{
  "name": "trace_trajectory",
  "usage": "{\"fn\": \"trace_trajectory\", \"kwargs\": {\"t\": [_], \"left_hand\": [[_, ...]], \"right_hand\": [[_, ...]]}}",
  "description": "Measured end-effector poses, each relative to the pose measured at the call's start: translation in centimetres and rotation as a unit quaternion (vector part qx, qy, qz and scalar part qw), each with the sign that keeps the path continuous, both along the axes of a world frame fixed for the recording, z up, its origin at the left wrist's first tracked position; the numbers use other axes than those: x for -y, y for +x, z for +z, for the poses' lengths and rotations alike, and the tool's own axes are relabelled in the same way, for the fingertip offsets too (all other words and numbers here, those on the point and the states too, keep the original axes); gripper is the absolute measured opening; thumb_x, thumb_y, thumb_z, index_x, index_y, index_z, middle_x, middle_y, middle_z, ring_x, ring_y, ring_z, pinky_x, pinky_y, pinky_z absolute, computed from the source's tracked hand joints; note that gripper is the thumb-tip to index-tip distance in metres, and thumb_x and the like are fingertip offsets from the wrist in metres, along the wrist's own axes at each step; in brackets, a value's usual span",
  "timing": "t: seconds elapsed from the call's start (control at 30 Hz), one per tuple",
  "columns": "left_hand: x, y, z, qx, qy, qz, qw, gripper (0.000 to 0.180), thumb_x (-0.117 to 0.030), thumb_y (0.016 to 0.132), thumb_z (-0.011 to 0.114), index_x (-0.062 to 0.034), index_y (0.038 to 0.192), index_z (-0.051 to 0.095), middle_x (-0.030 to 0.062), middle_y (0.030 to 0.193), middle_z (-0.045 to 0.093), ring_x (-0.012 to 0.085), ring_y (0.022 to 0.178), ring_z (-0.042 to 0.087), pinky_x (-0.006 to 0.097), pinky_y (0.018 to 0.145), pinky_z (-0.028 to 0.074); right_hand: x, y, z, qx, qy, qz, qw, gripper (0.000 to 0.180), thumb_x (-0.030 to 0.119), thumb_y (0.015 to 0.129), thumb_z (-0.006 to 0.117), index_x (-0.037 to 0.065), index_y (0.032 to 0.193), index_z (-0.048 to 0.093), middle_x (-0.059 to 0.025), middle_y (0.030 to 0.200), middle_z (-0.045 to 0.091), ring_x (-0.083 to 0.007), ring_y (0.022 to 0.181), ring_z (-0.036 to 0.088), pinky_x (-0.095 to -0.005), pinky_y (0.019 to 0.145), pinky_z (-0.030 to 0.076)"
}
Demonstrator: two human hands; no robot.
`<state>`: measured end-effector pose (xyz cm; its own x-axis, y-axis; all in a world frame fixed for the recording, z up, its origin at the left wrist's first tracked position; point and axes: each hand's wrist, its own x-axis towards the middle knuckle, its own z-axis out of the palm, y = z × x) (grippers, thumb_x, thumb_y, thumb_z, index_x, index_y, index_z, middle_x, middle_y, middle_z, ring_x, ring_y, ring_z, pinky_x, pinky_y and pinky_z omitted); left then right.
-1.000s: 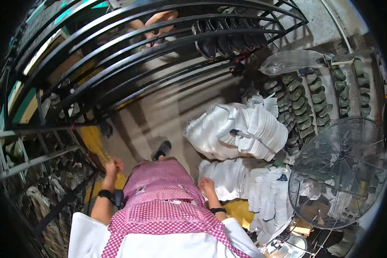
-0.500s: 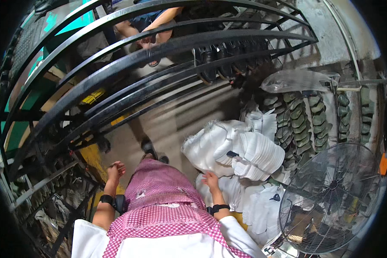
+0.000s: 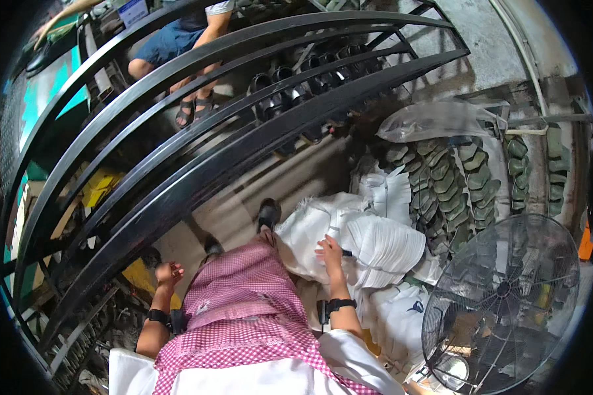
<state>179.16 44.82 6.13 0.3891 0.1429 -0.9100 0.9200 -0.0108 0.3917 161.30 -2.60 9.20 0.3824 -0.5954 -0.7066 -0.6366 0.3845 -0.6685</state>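
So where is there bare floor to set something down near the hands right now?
One bare strip of floor runs between the curved black rack bars and the white stacks, ahead of the person's shoes. The right hand rests on those stacks; beyond them, green soles and the fan crowd everything. The left hand hangs close by the bars, little room there.

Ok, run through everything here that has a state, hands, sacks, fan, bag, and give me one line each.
Right hand: open, resting on the top white sack.
Left hand: loosely curled, holding nothing, beside the black rail.
White sacks: stacked, lying flat and folded.
Fan: standing, tilted; spinning or not, cannot tell.
Clear plastic bag: crumpled, lying on the green soles.
Green soles: in overlapping rows.
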Motion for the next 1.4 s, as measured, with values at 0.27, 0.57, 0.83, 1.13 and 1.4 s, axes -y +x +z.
{"fn": "trace_trajectory", "kwargs": {"t": [0.27, 0.57, 0.83, 1.13, 1.4], "left_hand": [[10.1, 2.6, 0.9, 0.03, 0.018, -0.016, 0.999, 0.026, -0.017, 0.088, 0.036, 0.0002, 0.102, 0.05, 0.0127, 0.081, 0.06, 0.0229, 0.059, 0.059, 0.034, 0.052, 0.051], [39.3, 8.2, 8.1, 0.182, -0.09, -0.5, 0.842, 0.024, -0.015, 0.089, 0.041, -0.0001, 0.107, 0.05, 0.0092, 0.09, 0.059, 0.0178, 0.081, 0.057, 0.028, 0.069, 0.045], [55.9, 15.6, 8.0, 0.545, 0.024, -0.496, 0.675, 0.034, -0.008, 0.082, 0.048, -0.0055, 0.116, 0.047, 0.0165, 0.104, 0.054, 0.0303, 0.093, 0.054, 0.035, 0.083, 0.042], [63.0, 23.0, 2.4, 0.579, 0.172, -0.417, 0.679, 0.059, -0.006, 0.075, 0.058, -0.0022, 0.127, 0.031, 0.0213, 0.127, 0.035, 0.0355, 0.119, 0.034, 0.037, 0.1, 0.029], [67.1, 26.7, 3.3, 0.589, 0.308, -0.42, 0.617, 0.055, -0.031, 0.076, 0.06, -0.0056, 0.121, 0.042, 0.0189, 0.096, 0.054, 0.0299, 0.096, 0.05, 0.042, 0.096, 0.027]], "right_hand": [[23.0, 17.1, -2.2, 0.136, -0.304, -0.013, 0.943, 0.059, 0.021, 0.083, 0.056, 0.002, 0.131, 0.028, -0.0107, 0.096, 0.053, -0.0183, 0.088, 0.051, -0.0269, 0.078, 0.04], [45.7, 31.3, -4.7, 0.243, -0.336, 0.035, 0.909, 0.061, 0.031, 0.079, 0.056, 0.002, 0.128, 0.033, -0.0196, 0.131, 0.034, -0.0346, 0.12, 0.032, -0.0449, 0.098, 0.027], [47.7, 38.3, -3.2, -0.001, -0.714, 0.341, 0.611, 0.065, 0.041, 0.075, 0.058, 0.022, 0.131, 0.031, -0.0219, 0.132, 0.029, -0.0395, 0.122, 0.027, -0.0479, 0.1, 0.024], [47.8, 42.7, 0.0, -0.047, -0.68, 0.333, 0.651, 0.072, 0.048, 0.064, 0.065, 0.022, 0.127, 0.04, -0.0246, 0.135, 0.024, -0.0373, 0.126, 0.02, -0.0535, 0.1, 0.016], [47.0, 44.5, 2.9, 0.133, -0.73, 0.322, 0.588, 0.058, 0.048, 0.05, 0.073, 0.006, 0.09, 0.063, -0.0244, 0.11, 0.047, -0.039, 0.118, 0.03, -0.053, 0.102, 0.012]]}}
